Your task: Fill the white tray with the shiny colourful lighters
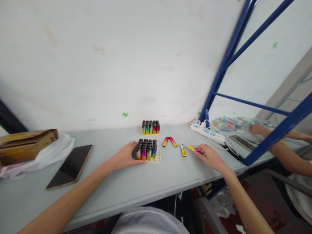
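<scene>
My left hand (pixel 123 157) is wrapped round the left side of a white tray (pixel 159 156), thumb at the front and fingers behind. Upright lighters (pixel 146 150) with black tops and shiny coloured bodies fill most of that tray; slots show at its right end. In my right hand (pixel 210 157), pinched between thumb and fingers, is a yellow and magenta lighter (pixel 192 148) held just over the table. Close by on its left lies a yellow and silver lighter (pixel 182 150). Two red and yellow lighters, one on the left (pixel 165 141) and one on the right (pixel 173 141), rest farther back.
A second block of upright lighters (pixel 151 127) stands near the wall. On the left lie a phone (pixel 70 165), a cardboard box (pixel 29 148) and a white bag (pixel 63 143). A power strip (pixel 207 131) sits by the blue frame (pixel 220 70). Beyond it, another person's hand (pixel 258 129) reaches over plastic packets.
</scene>
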Demonstrator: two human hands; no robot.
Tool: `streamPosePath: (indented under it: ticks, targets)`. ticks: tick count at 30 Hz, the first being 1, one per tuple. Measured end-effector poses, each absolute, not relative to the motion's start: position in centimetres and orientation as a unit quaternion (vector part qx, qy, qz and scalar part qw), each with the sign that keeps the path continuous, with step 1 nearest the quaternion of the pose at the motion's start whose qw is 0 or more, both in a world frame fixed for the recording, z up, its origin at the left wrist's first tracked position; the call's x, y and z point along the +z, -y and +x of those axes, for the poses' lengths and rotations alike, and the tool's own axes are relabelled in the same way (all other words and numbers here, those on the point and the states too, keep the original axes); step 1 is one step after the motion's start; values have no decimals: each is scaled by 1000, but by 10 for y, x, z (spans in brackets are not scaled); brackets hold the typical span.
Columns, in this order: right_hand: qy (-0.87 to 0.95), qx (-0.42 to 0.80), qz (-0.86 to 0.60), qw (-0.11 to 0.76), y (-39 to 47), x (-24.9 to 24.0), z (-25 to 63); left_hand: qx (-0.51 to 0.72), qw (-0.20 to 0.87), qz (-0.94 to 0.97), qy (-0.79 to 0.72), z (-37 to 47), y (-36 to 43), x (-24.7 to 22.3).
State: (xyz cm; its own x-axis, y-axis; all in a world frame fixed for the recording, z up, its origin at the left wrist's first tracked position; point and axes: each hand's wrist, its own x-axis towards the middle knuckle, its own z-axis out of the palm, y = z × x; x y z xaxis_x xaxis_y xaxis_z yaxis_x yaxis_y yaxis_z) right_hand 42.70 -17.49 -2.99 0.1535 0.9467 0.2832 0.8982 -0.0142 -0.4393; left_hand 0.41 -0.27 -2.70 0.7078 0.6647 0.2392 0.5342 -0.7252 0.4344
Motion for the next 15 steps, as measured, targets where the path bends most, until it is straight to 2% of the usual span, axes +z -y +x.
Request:
streamPosePath:
  ticks: [4, 8, 12, 15]
  targets:
    - [632, 31, -712, 305, 136, -30, 421, 204, 168, 906, -329, 3, 3, -27]
    - [633, -10, -735, 240, 77, -27, 402, 212, 163, 907, -326, 2, 3, -29]
    - [640, 42, -748, 172, 41, -30, 395, 214, 170, 907, -320, 3, 4, -29]
    - [643, 30, -735, 214, 40, -36, 396, 207, 177, 907, -320, 4, 6, -27]
